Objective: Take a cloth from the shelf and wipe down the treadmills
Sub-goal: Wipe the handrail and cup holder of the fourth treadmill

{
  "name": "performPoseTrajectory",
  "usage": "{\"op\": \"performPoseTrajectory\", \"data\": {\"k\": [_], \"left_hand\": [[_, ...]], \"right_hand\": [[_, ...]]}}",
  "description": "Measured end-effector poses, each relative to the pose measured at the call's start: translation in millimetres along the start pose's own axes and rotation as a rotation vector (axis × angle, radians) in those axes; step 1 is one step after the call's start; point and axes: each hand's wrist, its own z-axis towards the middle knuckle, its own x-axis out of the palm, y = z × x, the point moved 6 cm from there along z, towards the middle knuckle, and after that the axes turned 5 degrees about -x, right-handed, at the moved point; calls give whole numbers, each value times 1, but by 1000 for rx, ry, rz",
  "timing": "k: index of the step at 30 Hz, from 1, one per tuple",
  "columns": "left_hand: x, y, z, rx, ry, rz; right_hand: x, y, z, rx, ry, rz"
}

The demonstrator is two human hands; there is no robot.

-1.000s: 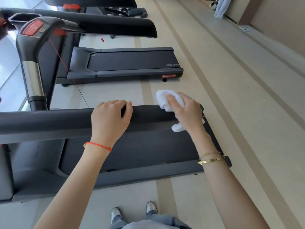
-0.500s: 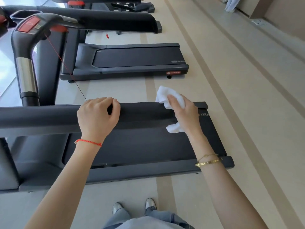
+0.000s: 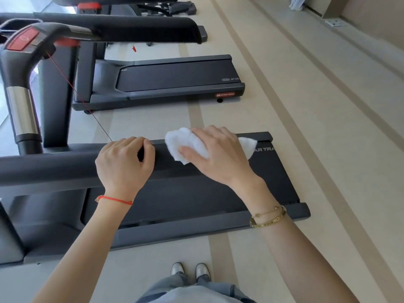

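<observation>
A black handrail (image 3: 54, 169) of the nearest treadmill (image 3: 273, 189) runs across the middle of the view. My left hand (image 3: 124, 165) is curled over the rail. Just to its right, my right hand (image 3: 218, 158) presses a crumpled white cloth (image 3: 185, 145) flat on the rail's top, fingers spread over it. One corner of the cloth sticks out beyond the hand at the right. The treadmill's belt lies below the rail.
A second treadmill (image 3: 175, 79) stands farther away, with its own black rail (image 3: 131, 29) and a console post (image 3: 21, 106) with a red stop button and a red safety cord. Beige floor (image 3: 306, 127) stretches to the right. My shoes (image 3: 190, 270) are beside the near deck.
My right hand has slid the cloth leftward along the rail toward my left hand and flattened over it. The left hand keeps its grip on the rail.
</observation>
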Motion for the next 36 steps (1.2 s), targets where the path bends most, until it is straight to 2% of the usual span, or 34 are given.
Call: {"op": "performPoseTrajectory", "data": {"k": [3, 7, 8, 12, 15, 17, 21, 23, 25, 27, 29, 32, 34, 36], "left_hand": [[-3, -2, 1, 14, -11, -10], [-2, 0, 0, 48, -3, -37], [-2, 0, 1, 55, -7, -40], [0, -1, 0, 43, -2, -35], [-2, 0, 0, 46, -15, -39], [-3, -1, 0, 49, -24, -55], [-1, 0, -1, 46, -21, -62], [-1, -1, 0, 50, -26, -68], [-2, -1, -1, 57, -29, -68], [-2, -1, 0, 57, -32, -65], [-1, -1, 0, 56, -30, -56], [-1, -2, 0, 64, -32, -45], [-1, -1, 0, 62, -28, -39], [0, 0, 0, 56, -26, -35]], "right_hand": [[9, 20, 10, -87, 35, -87], [4, 8, 7, -96, 15, 15], [3, 2, 12, -50, 58, 39], [17, -12, 43, 176, 445, 93], [18, -12, 46, 183, 498, 78], [13, -12, 31, 147, 391, 80], [-7, -2, -6, 14, -47, 142], [-6, -9, -2, 70, -53, 156], [0, -24, 10, 232, 71, 202], [2, -35, 16, 355, 102, 318], [0, -37, 7, 389, -8, 356], [0, -28, -29, 342, -280, 369], [8, -22, -49, 309, -342, 376], [12, -21, -53, 304, -323, 364]]}}
